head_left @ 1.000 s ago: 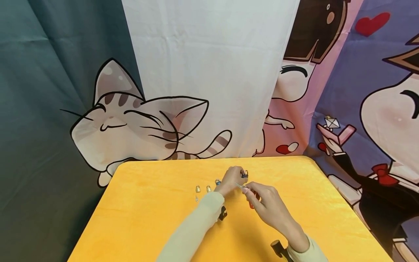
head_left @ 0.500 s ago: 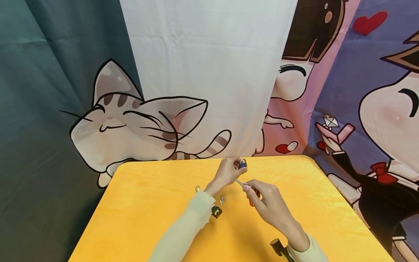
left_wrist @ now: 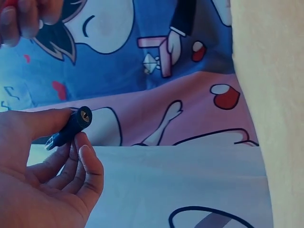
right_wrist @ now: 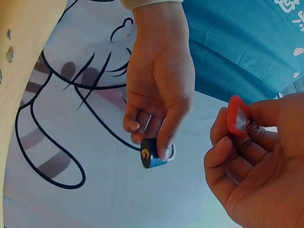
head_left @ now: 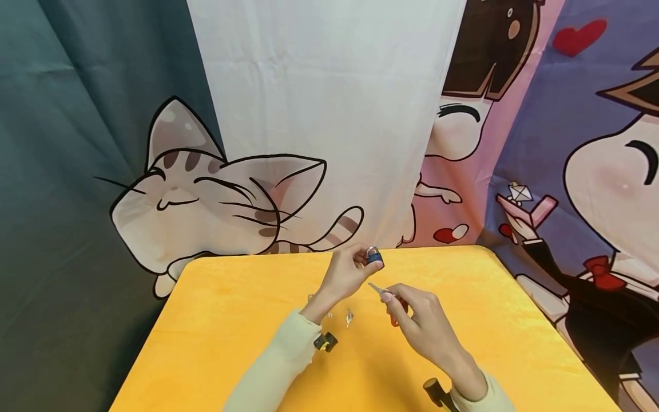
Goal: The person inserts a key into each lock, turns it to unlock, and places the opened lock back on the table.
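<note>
My left hand [head_left: 342,273] pinches a blue padlock [head_left: 376,258] between thumb and fingers, above the far part of the table. The padlock's silver shackle points up and away in the head view. Its keyhole end [left_wrist: 85,115] shows in the left wrist view. Nearer and to the right, my right hand [head_left: 426,320] pinches a small key [head_left: 376,288], whose blade points toward the left hand. A red key tag [right_wrist: 236,117] hangs by a ring at the right hand's fingers. The key tip and the padlock are apart.
On the yellow table [head_left: 206,332] lie loose keys [head_left: 349,318] below the left hand. Other small things there are partly hidden by the left wrist. A printed cloth backdrop [head_left: 309,114] hangs directly behind the table's far edge.
My left hand has lifted the blue padlock and drawn it slightly left, its wrist turning and uncovering the loose keys. The right hand with the key has stayed almost still.
</note>
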A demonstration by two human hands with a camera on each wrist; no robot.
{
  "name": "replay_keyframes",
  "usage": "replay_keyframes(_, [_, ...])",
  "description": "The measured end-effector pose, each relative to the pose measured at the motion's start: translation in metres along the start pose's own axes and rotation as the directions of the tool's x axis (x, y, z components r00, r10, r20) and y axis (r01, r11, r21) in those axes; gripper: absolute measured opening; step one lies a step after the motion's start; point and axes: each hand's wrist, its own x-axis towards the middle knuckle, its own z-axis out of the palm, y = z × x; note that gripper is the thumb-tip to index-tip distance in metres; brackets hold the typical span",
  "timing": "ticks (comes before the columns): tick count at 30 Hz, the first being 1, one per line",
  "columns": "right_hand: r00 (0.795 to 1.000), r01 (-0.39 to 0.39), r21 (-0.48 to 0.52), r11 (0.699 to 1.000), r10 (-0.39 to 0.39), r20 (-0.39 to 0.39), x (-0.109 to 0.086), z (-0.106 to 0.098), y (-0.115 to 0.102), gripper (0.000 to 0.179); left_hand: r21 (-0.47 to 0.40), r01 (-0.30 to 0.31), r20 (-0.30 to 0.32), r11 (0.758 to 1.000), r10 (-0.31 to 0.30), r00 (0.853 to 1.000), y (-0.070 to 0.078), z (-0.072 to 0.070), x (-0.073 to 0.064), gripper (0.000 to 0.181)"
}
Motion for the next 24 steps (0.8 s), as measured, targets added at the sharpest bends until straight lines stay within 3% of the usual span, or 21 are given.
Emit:
replay_keyframes(3, [1.0,-0.001,0.009,1.0,0.001,-0.004,-0.001,0.0,-0.002,0.02,-0.035,0.0,-0.008,0.999,0.0,1.0,0.002,-0.006,-0.008,0.021])
replay_keyframes(9, [1.0,0.015,0.025,1.0,-0.014,-0.018,0.0,0.002,-0.002,0.02,-0.136,0.077,-0.018,0.988,-0.08,0.997,0.008,-0.016,-0.022,0.021])
replay_keyframes(17, [1.0,-0.004,0.032,0.999,0.004,0.001,0.0,0.005,-0.003,0.017,-0.278,0.107,-0.022,0.955,-0.118,0.993,0.011,-0.028,-0.036,0.025])
replay_keyframes(24, [1.0,0.014,0.044,0.999,-0.013,-0.013,0.002,0.006,-0.004,0.019,-0.38,0.115,-0.054,0.918,-0.146,0.988,0.017,-0.04,-0.04,0.031])
